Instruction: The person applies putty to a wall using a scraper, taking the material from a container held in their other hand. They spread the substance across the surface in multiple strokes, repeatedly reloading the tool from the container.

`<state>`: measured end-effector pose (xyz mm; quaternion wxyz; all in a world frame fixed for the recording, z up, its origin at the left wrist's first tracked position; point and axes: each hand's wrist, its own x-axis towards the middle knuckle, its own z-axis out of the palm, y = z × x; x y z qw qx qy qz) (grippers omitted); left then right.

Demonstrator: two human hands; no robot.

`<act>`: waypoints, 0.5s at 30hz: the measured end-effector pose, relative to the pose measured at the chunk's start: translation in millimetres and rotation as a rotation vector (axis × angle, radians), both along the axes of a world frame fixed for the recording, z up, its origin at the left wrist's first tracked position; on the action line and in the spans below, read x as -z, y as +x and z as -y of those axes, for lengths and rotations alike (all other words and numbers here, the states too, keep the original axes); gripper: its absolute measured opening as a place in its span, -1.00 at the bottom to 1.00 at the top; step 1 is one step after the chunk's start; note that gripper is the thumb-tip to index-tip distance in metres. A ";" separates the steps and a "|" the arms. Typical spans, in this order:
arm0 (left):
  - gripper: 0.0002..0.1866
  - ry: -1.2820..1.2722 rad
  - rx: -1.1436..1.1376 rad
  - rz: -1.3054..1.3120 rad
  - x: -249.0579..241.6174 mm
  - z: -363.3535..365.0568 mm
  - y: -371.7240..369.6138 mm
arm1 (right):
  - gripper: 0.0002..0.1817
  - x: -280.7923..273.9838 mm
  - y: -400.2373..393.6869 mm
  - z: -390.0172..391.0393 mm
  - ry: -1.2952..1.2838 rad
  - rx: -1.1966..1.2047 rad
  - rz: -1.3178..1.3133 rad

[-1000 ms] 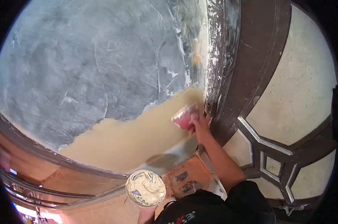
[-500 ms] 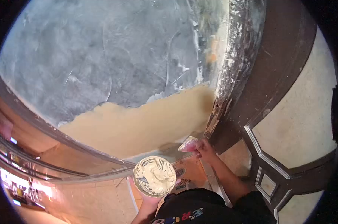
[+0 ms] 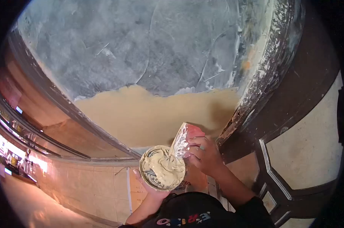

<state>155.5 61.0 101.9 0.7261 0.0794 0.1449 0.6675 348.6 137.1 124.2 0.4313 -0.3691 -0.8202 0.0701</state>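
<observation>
My left hand (image 3: 153,191) is wrapped round a round tub (image 3: 142,174) from below and holds it in front of my body. Cream-coloured putty (image 3: 165,169), thick and swirled, fills it. In my right hand (image 3: 207,156) is a putty spreader (image 3: 180,141) with a reddish body and a broad face smeared white. Its lower edge reaches the putty at the tub's right rim. Behind both hands stands a grey, patchy wall panel (image 3: 118,49). Across its lower part runs a smooth beige band of putty (image 3: 153,114).
Dark wooden framing (image 3: 293,95) with pale panels (image 3: 305,144) rises on the right. A dark frame strip (image 3: 61,98) borders the wall on the left. Below lies a tiled floor (image 3: 92,186), and bright light comes in at the far left.
My right hand has brought the spreader from near the wall's lower right corner left to the tub. The view has shifted, so the wall appears further right.
</observation>
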 end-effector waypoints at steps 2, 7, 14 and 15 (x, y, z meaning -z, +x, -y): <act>0.01 0.023 -0.031 -0.096 -0.3 1.4 -2.4 | -0.81 -3.4 -9.9 2.2 -0.017 0.041 0.111; 0.05 -0.010 -0.106 -0.127 -0.1 3.7 -6.6 | -0.80 -11.1 -31.9 7.4 0.083 0.112 0.173; 0.07 0.015 -0.174 -0.289 6.6 11.6 -15.0 | -0.68 -8.6 -66.8 21.5 0.076 0.186 0.159; 0.09 -0.016 -0.195 -0.279 16.1 13.8 -15.7 | -0.69 -10.2 -71.6 24.7 0.074 0.177 0.115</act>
